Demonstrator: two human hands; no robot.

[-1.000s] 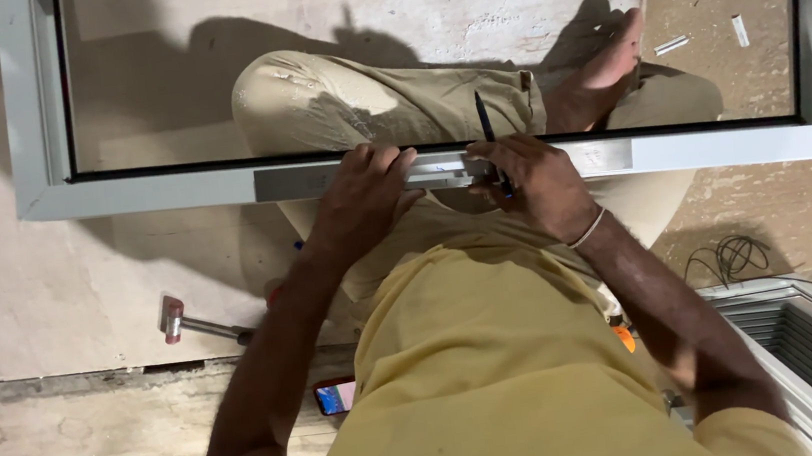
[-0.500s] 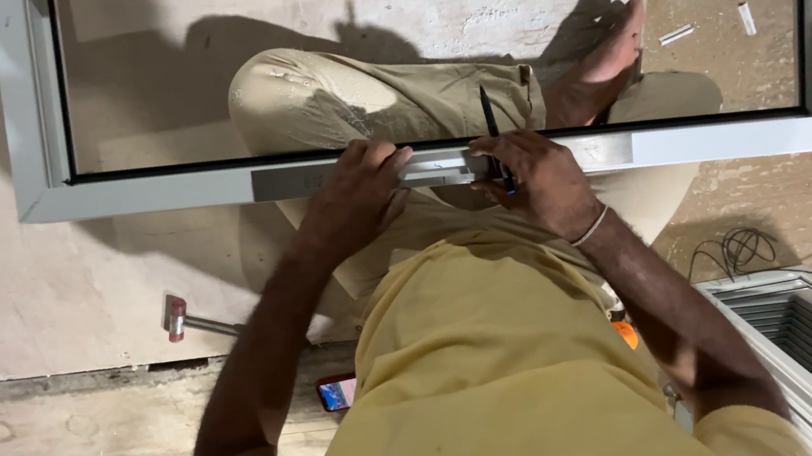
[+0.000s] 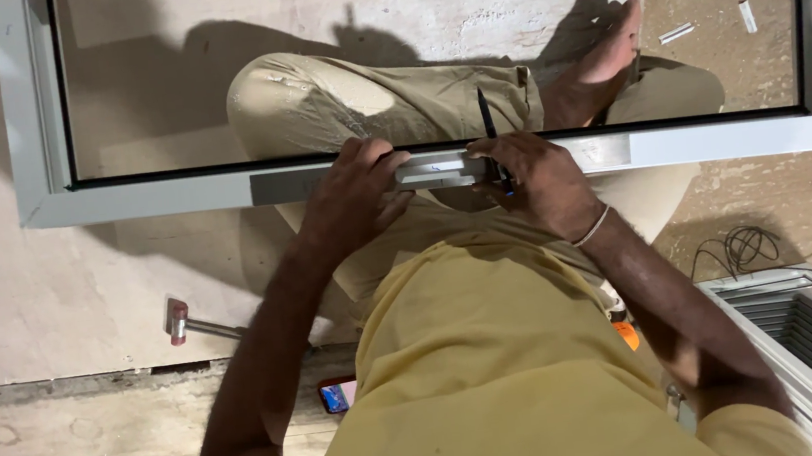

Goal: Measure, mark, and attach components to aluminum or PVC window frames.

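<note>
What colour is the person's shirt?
Yellow shirt, best in the head view.
</note>
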